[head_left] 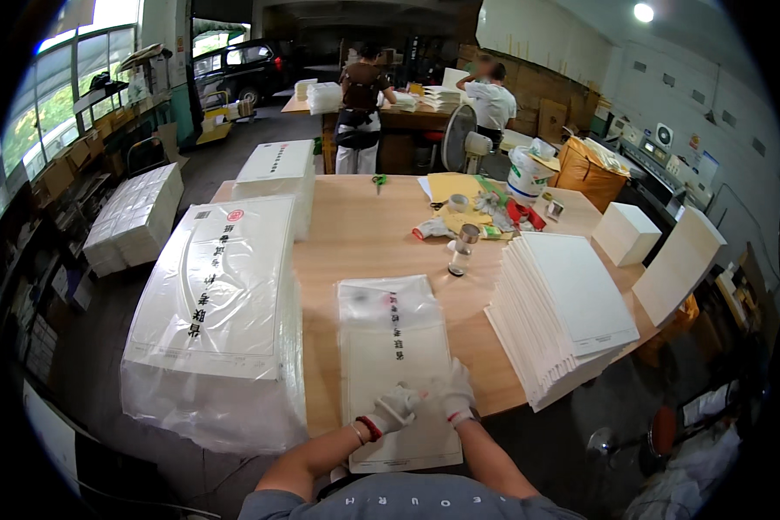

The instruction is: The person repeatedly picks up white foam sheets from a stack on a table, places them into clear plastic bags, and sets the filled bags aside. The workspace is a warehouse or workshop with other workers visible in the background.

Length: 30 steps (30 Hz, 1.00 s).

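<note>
In front of me on the table lies a flat stack of printed sheets in a clear plastic bag (396,368), its loose film crinkled at the far end. My left hand (394,409), in a white glove, rests over the lower middle of this packet. Its fingers are curled, and what they hold, if anything, is hidden. At the packet's right edge is my right hand (456,392), also gloved, with its fingers stretched out and pointing away from me. No object shows in it.
A tall plastic-wrapped paper stack (225,286) stands left, with another stack (275,165) behind it. On the right is a fanned pile of sheets (572,295). A glass jar (460,256), gloves (433,229), green scissors (379,180) and a bucket (527,176) sit farther back. Two people work beyond.
</note>
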Motion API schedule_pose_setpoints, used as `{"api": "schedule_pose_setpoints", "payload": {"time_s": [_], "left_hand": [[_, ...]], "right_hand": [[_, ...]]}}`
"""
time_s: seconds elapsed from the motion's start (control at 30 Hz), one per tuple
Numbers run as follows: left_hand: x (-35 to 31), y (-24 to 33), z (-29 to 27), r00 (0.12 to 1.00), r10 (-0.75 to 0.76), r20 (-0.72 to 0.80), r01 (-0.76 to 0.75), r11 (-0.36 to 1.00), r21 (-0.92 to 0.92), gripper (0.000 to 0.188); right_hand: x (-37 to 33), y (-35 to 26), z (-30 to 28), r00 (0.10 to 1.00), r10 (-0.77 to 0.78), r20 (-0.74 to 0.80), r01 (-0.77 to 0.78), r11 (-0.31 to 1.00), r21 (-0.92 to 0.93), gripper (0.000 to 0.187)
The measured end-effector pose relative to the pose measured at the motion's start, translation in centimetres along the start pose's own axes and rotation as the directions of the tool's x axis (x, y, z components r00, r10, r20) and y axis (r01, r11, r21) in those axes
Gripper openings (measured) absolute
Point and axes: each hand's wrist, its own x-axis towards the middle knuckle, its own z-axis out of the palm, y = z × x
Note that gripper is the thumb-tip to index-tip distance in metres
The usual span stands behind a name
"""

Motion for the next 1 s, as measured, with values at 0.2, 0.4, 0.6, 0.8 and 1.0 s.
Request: {"api": "schedule_pose_setpoints", "payload": {"time_s": [0.2,0.4,0.6,0.8,1.0], "left_hand": [[-5.2,-10.3,3.1,0.642,-0.481,-0.597,0.436,0.870,-0.231,0.042],[-8.6,-5.1,-0.3,0.526,-0.827,-0.199,0.681,0.550,-0.483,0.018],[-16.9,8.4,-3.1,0.543,-0.837,0.063,0.802,0.495,-0.335,0.010],[-17.2,10.2,-4.7,0.782,-0.620,-0.057,0.489,0.668,-0.561,0.003],[-17.1,10.3,-7.7,0.755,-0.639,-0.144,0.467,0.679,-0.567,0.002]], "right_hand": [[3.2,-0.7,-0.6,0.900,0.095,0.425,-0.046,0.991,-0.126,0.034],[-3.1,5.1,-1.1,0.667,-0.391,0.635,0.509,0.860,-0.006,0.034],[-12.7,1.7,-10.6,0.770,-0.158,0.618,0.095,0.986,0.134,0.040],[-17.6,3.2,-10.4,0.825,-0.225,0.518,0.217,0.973,0.077,0.040],[-19.0,2.6,-17.9,0.725,-0.177,0.665,0.050,0.977,0.205,0.048]]}}
